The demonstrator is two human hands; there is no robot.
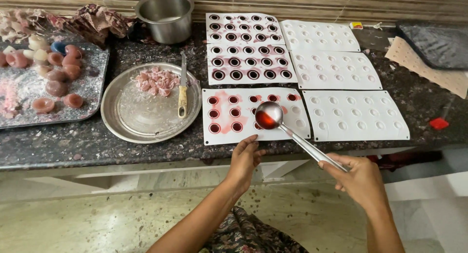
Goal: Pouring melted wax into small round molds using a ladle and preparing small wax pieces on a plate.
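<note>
- Dark speckled stone counter (73,145) ran across the whole view, with a striped wall behind it and pale floor below its front edge.
- Six white moulds lay on it in two columns; the near left mould (222,136), smeared red, had most of its cavities filled with red liquid, while the near right mould (356,115) looked unfilled.
- Left of the moulds sat your round steel plate (131,116), holding pink chunks (156,81) and a yellow-handled knife (183,89).
- Further left, a grey tray (92,87) carried round pink, brown and cream pieces.
- At the back stood a steel pot (165,16).
- Your right hand (360,181) was clenched on the handle of a steel ladle (269,115), its bowl holding red liquid and hovering over the near left mould.
- Your left hand (243,160) was released, fingers loose, its fingertips at that mould's front edge; contact I could not confirm.
</note>
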